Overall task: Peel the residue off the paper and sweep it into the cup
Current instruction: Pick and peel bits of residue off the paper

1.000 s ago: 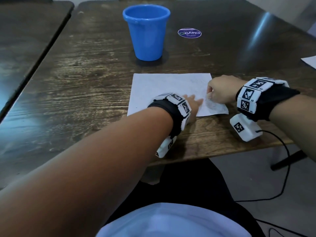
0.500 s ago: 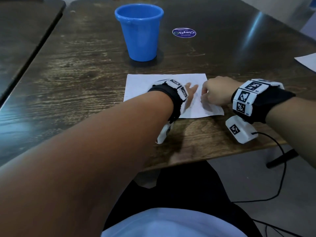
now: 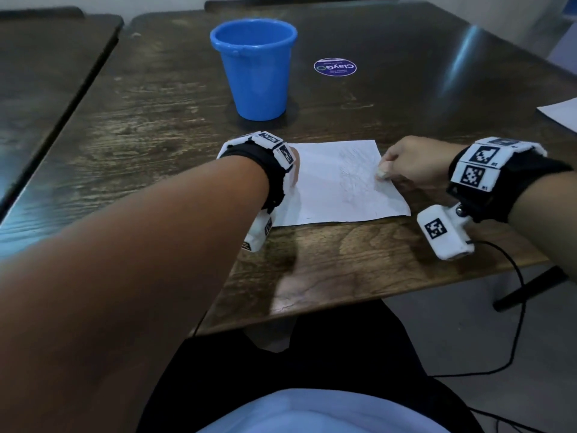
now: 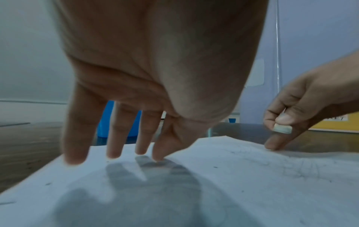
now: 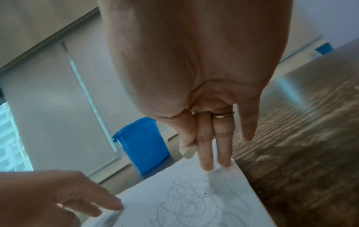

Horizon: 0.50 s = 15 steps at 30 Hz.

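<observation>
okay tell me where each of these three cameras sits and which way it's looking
Head: worn high, facing forward and down at paper, both forearms showing.
Left wrist: under left hand, facing along fingers onto paper.
Right wrist: under right hand, whose fingers pinch an eraser.
All three share the blue cup.

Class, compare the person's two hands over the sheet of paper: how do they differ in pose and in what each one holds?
The left hand has straight, spread fingers reaching down onto the paper and holds nothing; the right hand pinches a small pale eraser. The left hand is at the paper's left side, the right hand at its right edge beside the scribbled marks. Both touch the same sheet, and both wrists wear marker bands.
</observation>
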Available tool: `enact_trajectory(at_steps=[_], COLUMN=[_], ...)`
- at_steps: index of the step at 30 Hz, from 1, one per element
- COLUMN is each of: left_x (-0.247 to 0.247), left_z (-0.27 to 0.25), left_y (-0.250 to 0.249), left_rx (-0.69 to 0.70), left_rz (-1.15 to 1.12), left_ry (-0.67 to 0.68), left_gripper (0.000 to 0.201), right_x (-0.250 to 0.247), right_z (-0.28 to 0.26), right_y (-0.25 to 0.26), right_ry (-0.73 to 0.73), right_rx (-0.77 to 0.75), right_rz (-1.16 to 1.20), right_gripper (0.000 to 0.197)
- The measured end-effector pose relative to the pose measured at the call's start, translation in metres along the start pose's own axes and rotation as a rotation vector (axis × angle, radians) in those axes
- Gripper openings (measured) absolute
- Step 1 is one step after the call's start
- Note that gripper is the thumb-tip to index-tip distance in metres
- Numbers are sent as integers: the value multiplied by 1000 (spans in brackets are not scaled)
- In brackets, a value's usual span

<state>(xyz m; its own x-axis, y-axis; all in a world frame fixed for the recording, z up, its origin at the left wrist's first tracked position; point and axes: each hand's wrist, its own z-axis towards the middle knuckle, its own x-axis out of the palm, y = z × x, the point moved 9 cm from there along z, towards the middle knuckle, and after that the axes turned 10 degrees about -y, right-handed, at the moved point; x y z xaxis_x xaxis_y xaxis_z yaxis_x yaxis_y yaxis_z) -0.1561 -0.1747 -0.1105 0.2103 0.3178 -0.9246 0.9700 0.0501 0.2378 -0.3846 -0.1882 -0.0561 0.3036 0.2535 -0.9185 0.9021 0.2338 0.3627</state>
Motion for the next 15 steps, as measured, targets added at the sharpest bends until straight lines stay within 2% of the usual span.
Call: enact_trajectory(at_steps=[2,5,9,12,15], left_x=[6,-24,-42,-51,-47], left_z=[16,-13,-26,-28,-20], left_y=[-5,-20,-32,-45,-55], left_rx=[17,37,31,95,188], left_rz=[5,-82,-258,-358,-343], left_ry=[-19,-114,-194,-220,-183], left_gripper=[26,21,34,42,73], right_x=[-1,-3,-7,-17,-8], right_z=[1,-2,0,3,5], right_y=[-2,2,6,14,31], right_ry=[-10,-45,-130,-241,-218], right_rx=[2,-50,-116,-173,-303], right_rz=[185,331,292,164,7], right_gripper=[12,6,3,4,15])
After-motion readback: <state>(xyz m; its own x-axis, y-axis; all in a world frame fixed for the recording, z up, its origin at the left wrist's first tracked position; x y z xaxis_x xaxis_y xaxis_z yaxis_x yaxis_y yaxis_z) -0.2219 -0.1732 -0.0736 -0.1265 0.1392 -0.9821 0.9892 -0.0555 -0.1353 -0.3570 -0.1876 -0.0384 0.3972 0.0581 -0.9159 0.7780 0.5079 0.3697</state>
